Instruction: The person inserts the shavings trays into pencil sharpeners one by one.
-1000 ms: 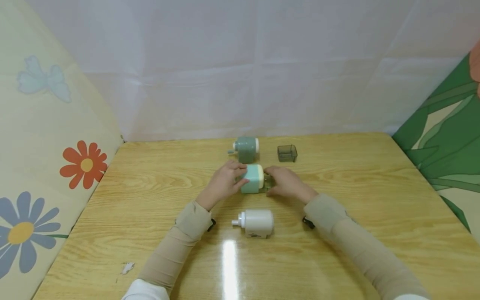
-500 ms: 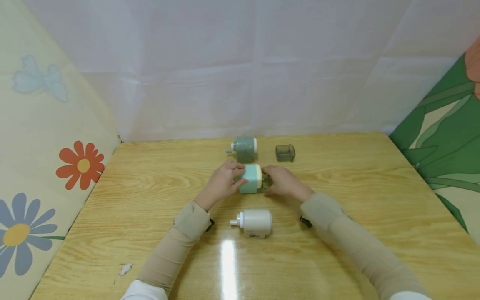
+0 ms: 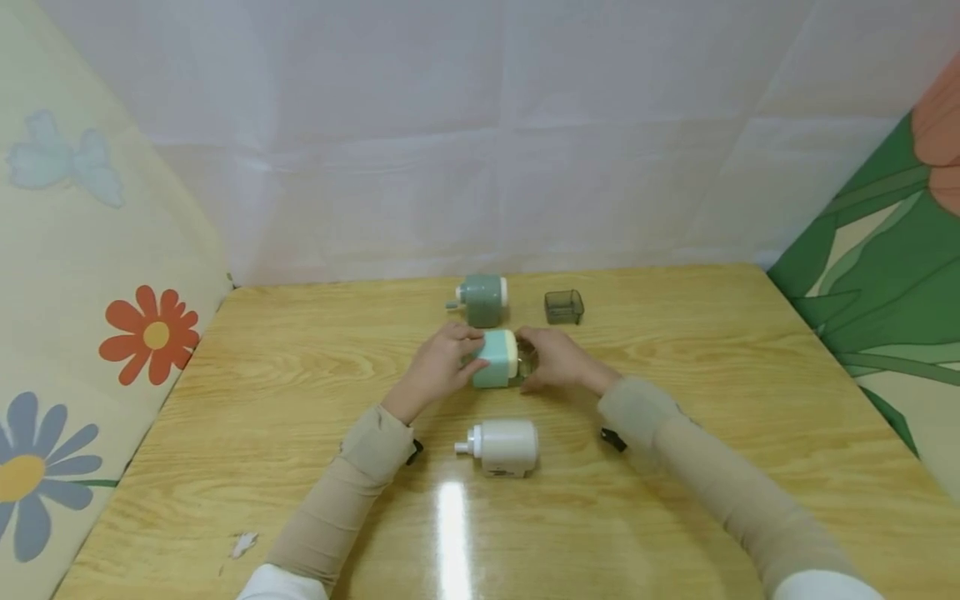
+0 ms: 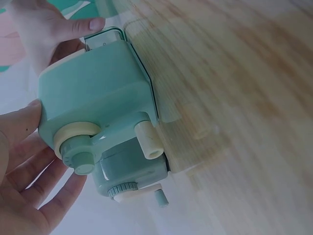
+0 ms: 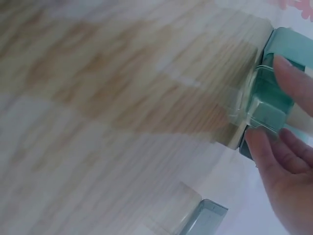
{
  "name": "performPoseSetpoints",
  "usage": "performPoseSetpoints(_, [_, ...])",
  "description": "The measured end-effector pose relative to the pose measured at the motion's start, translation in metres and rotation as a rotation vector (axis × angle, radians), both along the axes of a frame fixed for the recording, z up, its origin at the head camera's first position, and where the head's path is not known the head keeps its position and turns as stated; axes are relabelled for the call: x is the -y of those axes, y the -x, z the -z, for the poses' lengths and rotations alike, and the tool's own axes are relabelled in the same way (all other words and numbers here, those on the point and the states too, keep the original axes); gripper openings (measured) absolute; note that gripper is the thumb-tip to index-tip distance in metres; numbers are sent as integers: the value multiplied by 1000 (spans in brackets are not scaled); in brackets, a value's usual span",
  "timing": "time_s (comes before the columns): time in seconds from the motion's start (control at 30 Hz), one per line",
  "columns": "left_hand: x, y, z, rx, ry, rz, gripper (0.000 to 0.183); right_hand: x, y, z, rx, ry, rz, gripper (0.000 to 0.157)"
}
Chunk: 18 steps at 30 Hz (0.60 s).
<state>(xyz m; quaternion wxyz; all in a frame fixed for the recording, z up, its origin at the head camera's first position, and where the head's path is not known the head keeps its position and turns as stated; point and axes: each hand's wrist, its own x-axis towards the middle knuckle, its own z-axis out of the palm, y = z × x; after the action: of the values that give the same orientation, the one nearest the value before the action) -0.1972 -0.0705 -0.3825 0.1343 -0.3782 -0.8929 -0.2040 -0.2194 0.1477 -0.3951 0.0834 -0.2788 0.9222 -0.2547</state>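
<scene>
A light teal pencil sharpener with a cream rim lies between my hands in the middle of the table. My left hand holds it from the left, thumb and fingers on opposite sides of the body. Its crank handle and round knob show in the left wrist view. My right hand pinches the clear shavings drawer between thumb and fingers. The drawer sticks partly out of the sharpener's right end; its inner part is hidden behind the body.
Behind stands a dark green pencil sharpener, with a smoky clear drawer apart to its right. A cream pencil sharpener lies nearer, between the forearms. A pale scrap marks the front left of the wooden table.
The head view has turned slightly, so everything sits a little farther left in it. Both hands keep their hold on the sharpener and its drawer, with hardly any movement.
</scene>
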Motion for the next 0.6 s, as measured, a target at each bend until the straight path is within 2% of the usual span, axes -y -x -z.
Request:
performPoseSetpoints(0.1, [0,-1,0,-3,-8,2,31,1,1,1,-17,-7,-5,77])
performPoseSetpoints(0.27, [1,-1,-1,-11,-14,6,31,6,2,2,7,-1,1,78])
performPoseSetpoints(0.6, [0,-1,-1,-12,-11,6,32,14,4,6,20,69,-32,83])
